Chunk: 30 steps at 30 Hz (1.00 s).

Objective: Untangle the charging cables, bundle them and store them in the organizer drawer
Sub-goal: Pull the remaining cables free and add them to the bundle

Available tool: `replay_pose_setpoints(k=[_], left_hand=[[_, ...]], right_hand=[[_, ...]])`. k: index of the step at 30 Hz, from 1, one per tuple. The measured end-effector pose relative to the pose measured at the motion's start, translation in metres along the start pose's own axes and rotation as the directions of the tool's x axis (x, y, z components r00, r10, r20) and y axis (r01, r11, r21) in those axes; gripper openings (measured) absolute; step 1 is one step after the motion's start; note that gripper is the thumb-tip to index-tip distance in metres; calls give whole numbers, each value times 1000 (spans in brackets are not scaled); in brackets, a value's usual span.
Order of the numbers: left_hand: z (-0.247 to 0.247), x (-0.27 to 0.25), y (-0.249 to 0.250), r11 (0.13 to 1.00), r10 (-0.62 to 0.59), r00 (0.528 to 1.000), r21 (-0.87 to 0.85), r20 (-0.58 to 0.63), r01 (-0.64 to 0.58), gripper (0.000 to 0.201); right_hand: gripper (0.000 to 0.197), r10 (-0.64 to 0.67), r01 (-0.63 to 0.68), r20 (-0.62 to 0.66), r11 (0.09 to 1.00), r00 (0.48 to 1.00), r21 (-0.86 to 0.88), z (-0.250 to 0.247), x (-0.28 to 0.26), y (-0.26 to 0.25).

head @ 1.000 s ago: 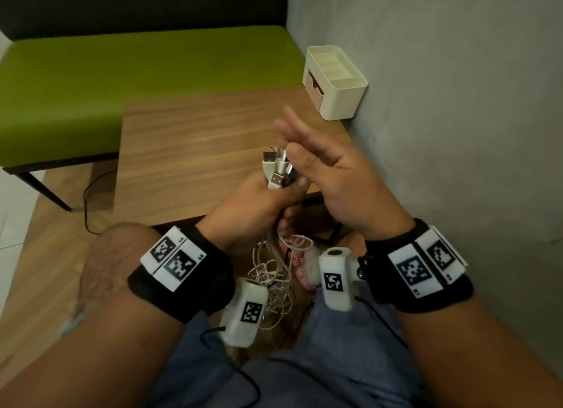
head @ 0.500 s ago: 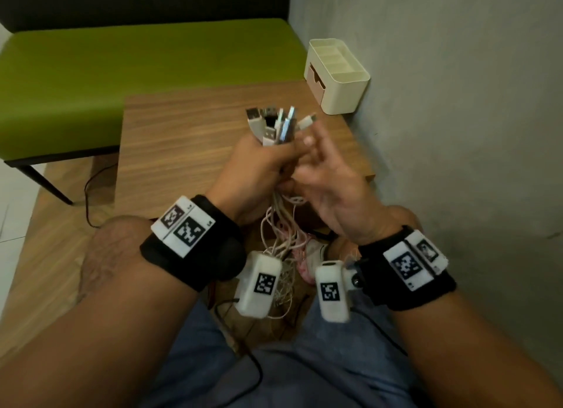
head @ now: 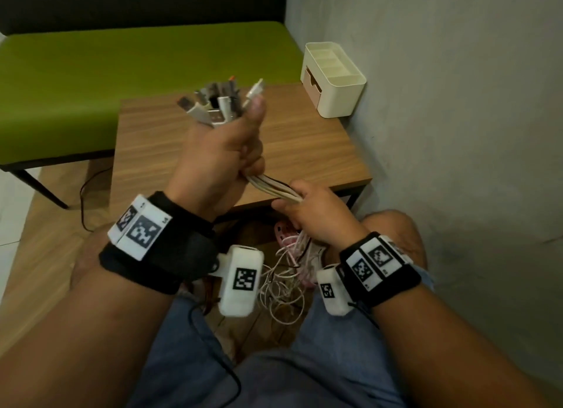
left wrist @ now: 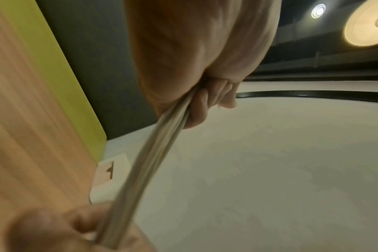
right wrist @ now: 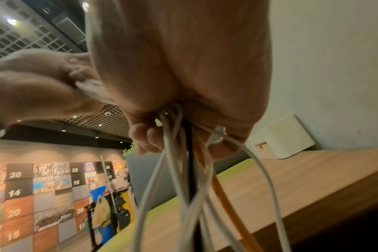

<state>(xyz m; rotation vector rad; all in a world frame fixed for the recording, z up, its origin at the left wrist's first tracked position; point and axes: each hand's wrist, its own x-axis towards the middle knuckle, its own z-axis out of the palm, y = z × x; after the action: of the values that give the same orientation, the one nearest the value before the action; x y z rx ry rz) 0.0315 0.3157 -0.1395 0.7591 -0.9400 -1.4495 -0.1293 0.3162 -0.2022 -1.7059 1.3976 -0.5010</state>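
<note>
My left hand (head: 224, 154) is raised over the wooden table (head: 304, 145) and grips a bundle of charging cables (head: 274, 188), with the plug ends (head: 219, 103) fanned out above the fist. Lower and to the right, my right hand (head: 313, 212) grips the same cables, so a short taut stretch runs between the two fists. Below the right hand the cables (right wrist: 188, 179) hang loose, mostly white with one black and one orange, into a tangle (head: 286, 285) between my knees. The cream organizer (head: 333, 78) sits at the table's far right corner, its drawer front (head: 310, 83) facing left.
A grey wall (head: 457, 133) runs close along the right side of the table and organizer. A green bench (head: 122, 81) stands behind the table. A dark cord (head: 88, 200) trails on the wooden floor at left.
My left hand rose and moved away from me with the plug ends. My right hand slid down the cables toward me and closed round them, stretching the section between the fists.
</note>
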Motion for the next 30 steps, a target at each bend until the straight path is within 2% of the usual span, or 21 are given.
replay_pose_setpoints(k=[2,5,8,10,12,14,15,16,17,18,20,22,25,28,30], left_hand=[[-14,-2,5,999,-5,998,-44,-70,2,23],[-32,-3,7,996,-18,990,-92,-142,5,29],[-45,-3,15,993,8,987,-118,-160,-28,31],[-50,-4,18,995,-15,987,-96,-161,0,30],[-54,-9,14,997,-68,985,26,-159,73,25],[-52,-15,2,957,-160,979,224,-125,185,11],[-48,-18,-4,926,-224,971,292,-85,239,16],[-44,-21,-11,898,-281,958,339,-46,280,30],[-39,-24,-17,875,-327,945,371,-22,312,41],[-34,-26,-21,860,-353,936,393,-7,327,42],[-26,-28,-21,845,-373,928,421,24,329,18],[-23,-27,-16,836,-345,938,465,31,292,4],[-23,-24,-10,852,-266,963,476,36,217,7],[-25,-22,-6,876,-216,976,444,20,185,19],[-30,-20,-3,875,-195,981,454,13,168,23]], right_hand=[[19,-11,8,50,999,999,47,-6,3,3],[23,-98,69,129,975,987,213,-9,4,5],[26,-121,89,156,976,980,197,-9,7,6],[25,-125,93,149,975,981,201,-13,8,7],[30,-107,76,127,971,986,228,-20,11,8],[37,-88,55,106,958,990,280,-27,14,6],[39,-83,50,100,955,992,293,-29,17,3],[38,-83,50,99,953,992,298,-30,19,0],[34,-91,58,99,952,991,300,-30,21,-4],[26,-103,69,93,948,990,311,-30,22,-9],[17,-125,98,56,934,991,344,-28,25,-15],[17,-155,135,25,917,988,375,-25,23,-20],[19,-189,174,-10,877,982,449,-21,22,-17],[27,-85,156,-159,847,984,509,-23,19,-5],[9,56,77,-240,857,969,510,-20,5,-1]])
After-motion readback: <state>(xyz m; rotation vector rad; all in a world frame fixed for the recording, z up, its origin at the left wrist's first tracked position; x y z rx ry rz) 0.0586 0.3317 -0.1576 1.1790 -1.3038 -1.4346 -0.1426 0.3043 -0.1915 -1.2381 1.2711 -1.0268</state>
